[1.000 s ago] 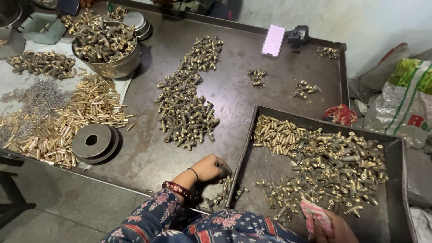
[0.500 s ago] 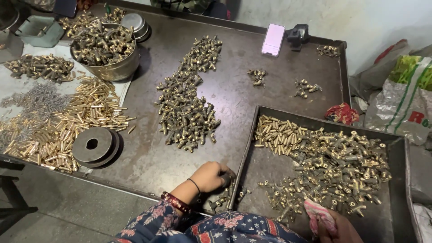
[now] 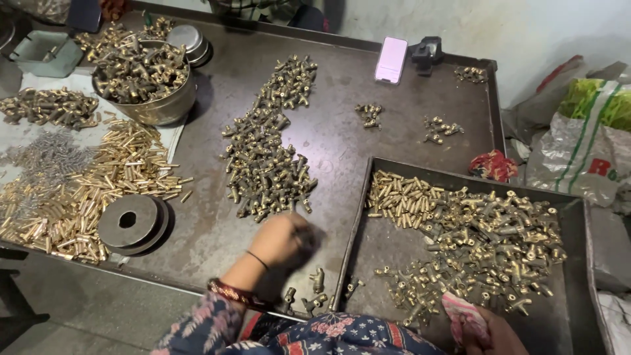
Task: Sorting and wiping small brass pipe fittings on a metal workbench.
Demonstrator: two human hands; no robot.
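Note:
My left hand (image 3: 284, 240) is blurred and hovers over the dark metal table (image 3: 342, 131), just below the long pile of brass fittings (image 3: 266, 158). Its fingers curl downward, and whatever they hold is hidden. A few loose fittings (image 3: 312, 292) lie near my wrist by the table's front edge. My right hand (image 3: 490, 332) sits at the bottom edge of the view, with a pink cloth (image 3: 463, 315) over its fingers. It rests at the near side of the dark tray (image 3: 358, 223), next to the heap of brass fittings (image 3: 486, 243) inside.
A metal bowl (image 3: 154, 105) full of fittings stands at the back left. Brass pins (image 3: 105, 177) and grey screws (image 3: 46, 158) are spread on the left, beside two stacked steel discs (image 3: 131, 223). A pink phone (image 3: 390, 60) lies at the far edge, and sacks (image 3: 578, 144) are on the right.
My left hand has moved from the tray's near left corner up and left toward the long pile of fittings. My right hand has stayed at the tray's near side.

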